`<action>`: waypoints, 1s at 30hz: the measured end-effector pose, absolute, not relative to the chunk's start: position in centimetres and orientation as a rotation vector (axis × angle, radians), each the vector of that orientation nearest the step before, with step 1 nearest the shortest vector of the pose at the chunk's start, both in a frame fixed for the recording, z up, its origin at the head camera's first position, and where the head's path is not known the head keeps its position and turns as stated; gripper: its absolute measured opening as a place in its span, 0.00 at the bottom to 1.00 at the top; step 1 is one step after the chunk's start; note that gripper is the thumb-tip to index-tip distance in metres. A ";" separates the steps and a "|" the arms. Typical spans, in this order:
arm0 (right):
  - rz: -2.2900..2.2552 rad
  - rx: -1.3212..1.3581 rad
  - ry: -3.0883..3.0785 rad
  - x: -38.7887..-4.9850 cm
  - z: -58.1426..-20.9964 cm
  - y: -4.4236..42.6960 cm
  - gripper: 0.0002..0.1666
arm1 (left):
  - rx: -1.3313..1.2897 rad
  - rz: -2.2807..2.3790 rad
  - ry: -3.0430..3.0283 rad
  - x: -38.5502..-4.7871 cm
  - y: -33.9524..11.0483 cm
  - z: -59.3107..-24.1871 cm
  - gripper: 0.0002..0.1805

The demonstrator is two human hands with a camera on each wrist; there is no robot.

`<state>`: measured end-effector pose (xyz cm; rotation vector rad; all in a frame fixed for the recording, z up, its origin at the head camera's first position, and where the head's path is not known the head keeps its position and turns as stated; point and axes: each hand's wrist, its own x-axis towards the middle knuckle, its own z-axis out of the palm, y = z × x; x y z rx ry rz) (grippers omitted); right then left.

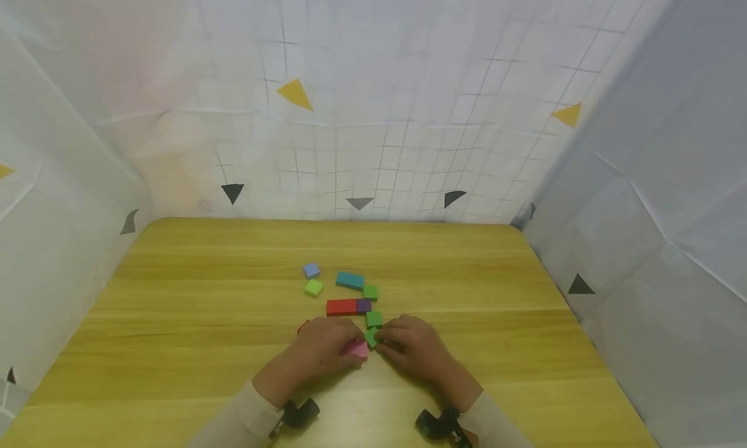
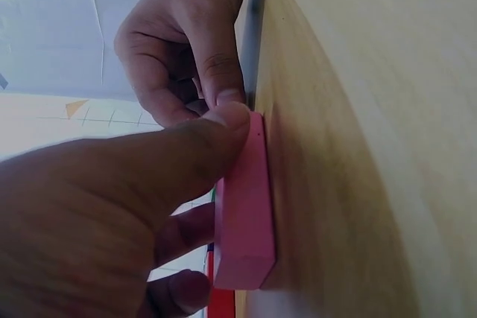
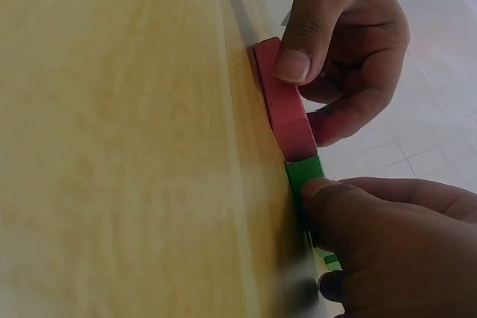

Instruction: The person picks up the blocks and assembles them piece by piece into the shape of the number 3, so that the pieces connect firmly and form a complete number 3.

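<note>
Between the thumb and fingers of my left hand (image 1: 327,345) is a pink block (image 2: 246,214), a long bar lying on the table; the hand hides part of it in the head view. My right hand (image 1: 415,349) pinches a small green block (image 3: 304,184), which sits against the end of the pink one. Just beyond, another green block (image 1: 374,319) lies close to the pinched one. Farther up the row come a purple block (image 1: 364,305) touching a red bar (image 1: 341,307), then a third green block (image 1: 370,293) beside a teal bar (image 1: 350,280).
Left of the row lie a light blue block (image 1: 312,270) and a lime green block (image 1: 314,288). A red piece (image 1: 303,326) peeks out behind my left hand. The wooden table (image 1: 192,292) meets white patterned sheeting (image 1: 373,156) at its back.
</note>
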<state>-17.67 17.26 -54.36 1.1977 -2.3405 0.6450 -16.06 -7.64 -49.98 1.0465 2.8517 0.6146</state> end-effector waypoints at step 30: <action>0.711 1.184 -2.328 -17.4 -54.2 17.3 0.12 | 0.996 0.657 2.900 -16.0 -8.1 -49.7 0.20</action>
